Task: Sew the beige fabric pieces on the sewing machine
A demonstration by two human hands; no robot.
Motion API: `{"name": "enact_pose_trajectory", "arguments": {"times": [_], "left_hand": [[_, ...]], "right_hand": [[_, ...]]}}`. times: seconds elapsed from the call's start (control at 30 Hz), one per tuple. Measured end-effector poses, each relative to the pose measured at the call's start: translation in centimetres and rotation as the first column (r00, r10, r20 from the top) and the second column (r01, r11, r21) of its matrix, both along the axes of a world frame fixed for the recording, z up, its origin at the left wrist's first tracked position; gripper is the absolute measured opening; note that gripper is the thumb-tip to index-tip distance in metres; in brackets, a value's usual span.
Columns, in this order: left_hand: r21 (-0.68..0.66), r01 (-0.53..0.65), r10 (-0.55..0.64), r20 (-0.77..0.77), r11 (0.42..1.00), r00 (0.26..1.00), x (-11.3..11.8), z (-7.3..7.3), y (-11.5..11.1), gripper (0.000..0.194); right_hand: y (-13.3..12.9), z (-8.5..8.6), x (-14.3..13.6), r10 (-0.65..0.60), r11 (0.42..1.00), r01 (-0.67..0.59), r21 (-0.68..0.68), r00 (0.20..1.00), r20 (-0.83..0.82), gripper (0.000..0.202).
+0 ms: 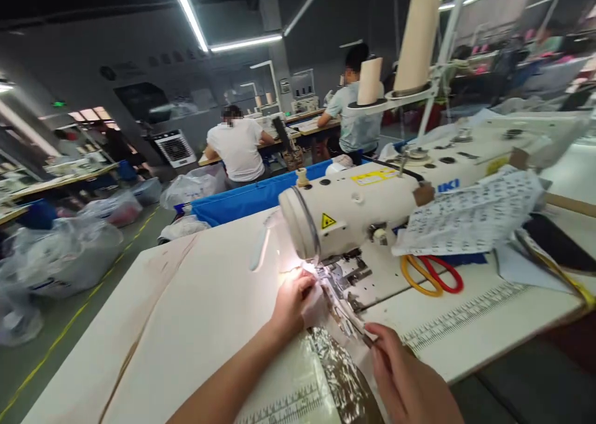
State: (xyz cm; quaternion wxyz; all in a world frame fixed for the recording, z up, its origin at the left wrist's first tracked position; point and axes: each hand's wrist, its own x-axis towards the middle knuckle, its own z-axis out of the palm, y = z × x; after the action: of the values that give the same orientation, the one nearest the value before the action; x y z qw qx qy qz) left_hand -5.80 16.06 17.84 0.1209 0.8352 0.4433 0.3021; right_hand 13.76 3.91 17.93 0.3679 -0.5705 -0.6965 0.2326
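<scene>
The white sewing machine (358, 210) stands in front of me, its lamp glowing over the needle area. My left hand (291, 303) is closed near the needle, its fingers pinching pale fabric (317, 307) on the table. Nearer to me, my right hand (403, 371) pinches the edge of the same fabric between thumb and fingers. A narrow metal guide (338, 297) runs beside the fabric toward the needle. Under the work lies a shiny, crinkled film (342, 365). The needle itself is lost in the glare.
Scissors (433, 276) with yellow and red handles lie right of the needle plate, partly under a printed sheet (470, 216). Ruler markings (470, 312) cross the table (195, 324). Thread cones (416, 39) stand behind the machine. Two people sit farther back, beyond a blue cloth trough (237, 200).
</scene>
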Motion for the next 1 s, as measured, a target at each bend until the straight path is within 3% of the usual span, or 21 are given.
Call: {"name": "enact_pose_trajectory", "arguments": {"times": [0.13,0.27,0.47,0.7,1.0], "left_hand": [[-0.181,0.059,-0.006,0.284,0.982,0.959,0.1,0.1,0.2,0.022],[-0.281,0.101,0.012,0.374,0.954,0.927,0.2,0.2,0.3,0.019],[-0.309,0.072,0.044,0.354,0.948,0.934,0.4,0.7,0.3,0.023],[-0.276,0.032,0.051,0.288,0.961,0.956,0.5,0.6,0.4,0.022],[-0.218,0.005,0.038,0.193,0.976,0.981,1.1,1.6,-0.2,0.025]], "right_hand": [[1.6,0.0,-1.2,-0.058,0.971,0.011,0.239,0.98,0.191,0.024],[2.7,0.1,-1.9,-0.119,0.931,0.028,0.364,0.966,0.23,0.027],[3.4,-0.1,-2.0,-0.146,0.931,0.042,0.364,0.953,0.265,0.028],[3.6,-0.6,-2.1,-0.164,0.93,0.056,0.364,0.948,0.273,0.027],[3.9,-0.3,-2.1,-0.147,0.925,0.029,0.379,0.947,0.286,0.028]]}}
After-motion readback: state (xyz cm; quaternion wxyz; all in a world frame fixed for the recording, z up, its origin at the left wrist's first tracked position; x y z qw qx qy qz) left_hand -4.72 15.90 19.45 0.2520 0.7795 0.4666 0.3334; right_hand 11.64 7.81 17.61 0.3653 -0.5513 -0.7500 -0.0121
